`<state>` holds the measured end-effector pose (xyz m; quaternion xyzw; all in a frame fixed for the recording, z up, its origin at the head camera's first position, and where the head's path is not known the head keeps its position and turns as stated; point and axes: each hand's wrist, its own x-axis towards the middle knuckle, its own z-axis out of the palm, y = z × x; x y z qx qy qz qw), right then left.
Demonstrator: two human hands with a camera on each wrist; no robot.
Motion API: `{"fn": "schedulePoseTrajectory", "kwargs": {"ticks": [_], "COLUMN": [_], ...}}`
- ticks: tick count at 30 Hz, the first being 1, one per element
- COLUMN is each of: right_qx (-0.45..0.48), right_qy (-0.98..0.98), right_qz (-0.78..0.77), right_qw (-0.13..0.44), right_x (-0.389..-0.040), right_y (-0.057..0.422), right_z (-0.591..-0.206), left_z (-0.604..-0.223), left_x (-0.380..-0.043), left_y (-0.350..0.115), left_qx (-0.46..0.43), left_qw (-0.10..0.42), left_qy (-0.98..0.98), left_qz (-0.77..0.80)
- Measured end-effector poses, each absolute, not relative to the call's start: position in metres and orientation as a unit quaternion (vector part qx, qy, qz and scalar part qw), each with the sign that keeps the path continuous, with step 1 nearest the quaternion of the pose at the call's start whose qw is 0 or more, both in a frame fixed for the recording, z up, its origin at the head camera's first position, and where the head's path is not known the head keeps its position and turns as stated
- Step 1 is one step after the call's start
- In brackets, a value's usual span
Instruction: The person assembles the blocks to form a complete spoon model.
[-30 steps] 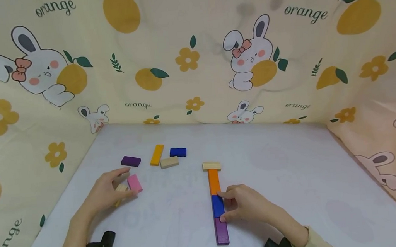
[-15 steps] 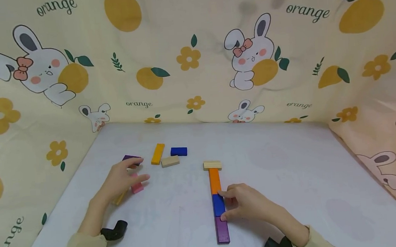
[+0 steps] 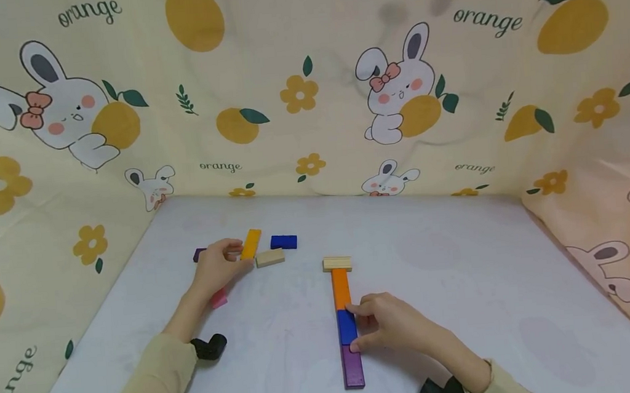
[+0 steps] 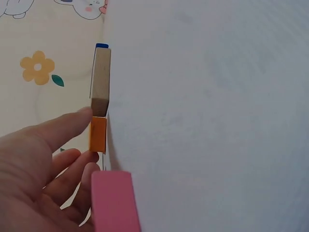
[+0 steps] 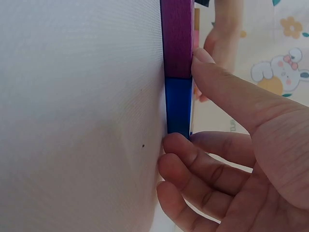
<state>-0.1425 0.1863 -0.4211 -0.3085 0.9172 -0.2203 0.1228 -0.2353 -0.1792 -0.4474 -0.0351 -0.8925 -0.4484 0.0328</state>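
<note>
My left hand (image 3: 220, 264) reaches over the scattered blocks, thumb and fingertips right at the near end of a yellow-orange block (image 3: 251, 243). In the left wrist view the thumb lies near a plain wooden block (image 4: 101, 77), with the orange block end (image 4: 98, 134) between thumb and fingers. A pink block (image 3: 219, 298) is partly hidden by the wrist. My right hand (image 3: 388, 323) rests beside a straight row of blocks: purple (image 3: 353, 369), blue (image 3: 347, 327) and orange (image 3: 341, 288). Its thumb touches near the purple-blue join, and its index finger reaches the blue block's far end.
A plain wooden block (image 3: 336, 264) lies crosswise at the row's far end. Another blue block (image 3: 283, 242) lies behind the scattered wooden one, and a dark purple block (image 3: 200, 255) shows behind my left hand. Printed cloth (image 3: 261, 71) hangs behind the white table (image 3: 435, 242).
My left hand has moved right and away from me, from beside the pink block, past the dark purple one, to the yellow-orange block. My right hand and the row have stayed in place.
</note>
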Motion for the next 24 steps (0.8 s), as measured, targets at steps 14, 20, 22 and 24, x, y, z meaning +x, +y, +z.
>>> {"fn": "schedulePoseTrajectory", "kwargs": {"ticks": [14,20,22,24], "right_qx": [-0.313,-0.300,-0.296,-0.297], "right_qy": [0.914,0.919,0.920,0.920], "right_qz": [-0.224,-0.220,-0.220,-0.222], "right_qw": [0.124,0.131,0.132,0.130], "right_x": [-0.1392,-0.1380,-0.1382,-0.1385], "right_y": [0.1851,0.1841,0.1843,0.1850], "right_z": [-0.4214,-0.4194,-0.4188,-0.4186], "left_z": [-0.4485,-0.4474,-0.4472,-0.4470], "left_x": [-0.2388,-0.2392,-0.2402,-0.2412], "left_y": [-0.1708,-0.1709,-0.1701,-0.1692], "left_qx": [0.006,0.003,0.004,0.005], "left_qw": [0.032,0.037,0.042,0.048], "left_qy": [-0.921,-0.921,-0.923,-0.925], "left_qz": [-0.388,-0.387,-0.382,-0.378]}}
